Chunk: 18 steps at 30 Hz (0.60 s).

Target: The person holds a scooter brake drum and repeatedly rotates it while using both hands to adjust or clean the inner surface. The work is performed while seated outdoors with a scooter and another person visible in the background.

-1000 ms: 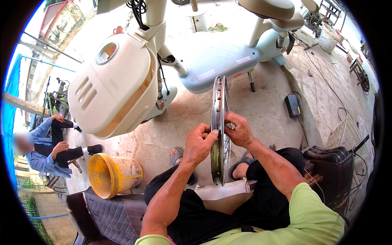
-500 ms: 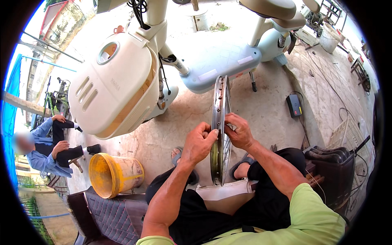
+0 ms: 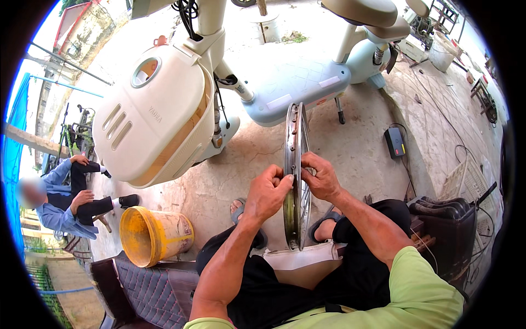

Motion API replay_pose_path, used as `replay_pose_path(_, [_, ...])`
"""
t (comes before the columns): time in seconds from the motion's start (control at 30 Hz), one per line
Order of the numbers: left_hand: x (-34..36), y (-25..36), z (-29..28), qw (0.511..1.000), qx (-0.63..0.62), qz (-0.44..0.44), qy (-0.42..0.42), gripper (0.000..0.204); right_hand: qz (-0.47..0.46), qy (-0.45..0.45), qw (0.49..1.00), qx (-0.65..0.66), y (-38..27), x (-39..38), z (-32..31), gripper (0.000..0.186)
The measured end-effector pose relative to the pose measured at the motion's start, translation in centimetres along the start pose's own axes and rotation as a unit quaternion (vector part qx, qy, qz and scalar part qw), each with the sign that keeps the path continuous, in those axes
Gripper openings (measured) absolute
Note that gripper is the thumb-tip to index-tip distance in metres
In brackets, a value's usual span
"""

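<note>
A silver bicycle wheel rim (image 3: 293, 225) stands upright, edge-on, between my knees above a cream pad (image 3: 301, 266), its row of holes showing. My left hand (image 3: 268, 192) is closed on the left side of the rim at about mid-height, thumb pressed against it. My right hand (image 3: 320, 175) grips the right side at a similar height, fingers curled; whether a small part sits in those fingertips is hidden. The rim's top overlaps a pale blue scooter deck (image 3: 296, 82) in view. My sandalled feet are on the concrete either side of the rim.
A cream scooter front box (image 3: 150, 120) hangs at upper left. A yellow bucket (image 3: 175, 238) stands left, beside a quilted dark seat (image 3: 148, 290). A seated person (image 3: 57, 216) in blue is at far left. A black charger (image 3: 394, 141) with cords, dark cushions (image 3: 444, 230) and a white crate (image 3: 460, 181) lie right.
</note>
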State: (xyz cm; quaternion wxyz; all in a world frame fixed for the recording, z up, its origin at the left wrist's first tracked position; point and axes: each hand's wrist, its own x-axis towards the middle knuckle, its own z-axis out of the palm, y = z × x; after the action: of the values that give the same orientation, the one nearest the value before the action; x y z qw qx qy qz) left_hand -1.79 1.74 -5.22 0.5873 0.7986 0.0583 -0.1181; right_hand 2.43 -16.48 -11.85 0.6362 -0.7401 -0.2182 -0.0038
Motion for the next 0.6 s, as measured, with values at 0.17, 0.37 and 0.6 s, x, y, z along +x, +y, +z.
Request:
replay_pose_path(0.17, [0.01, 0.09, -0.08, 1.000, 0.012, 0.006, 0.008, 0.024, -0.001, 0.005, 1.000, 0.010, -0.20, 0.09, 0.00, 0.015])
replay_pose_path(0.37, [-0.08, 0.13, 0.00, 1.000, 0.016, 0.010, 0.005, 0.025, 0.035, 0.018, 0.998, 0.058, -0.14, -0.25, 0.49, 0.015])
replay_pose_path(0.6, [-0.05, 0.14, -0.25, 1.000, 0.018, 0.006, 0.010, 0.025, 0.004, -0.019, 1.000, -0.023, -0.65, 0.11, -0.04, 0.013])
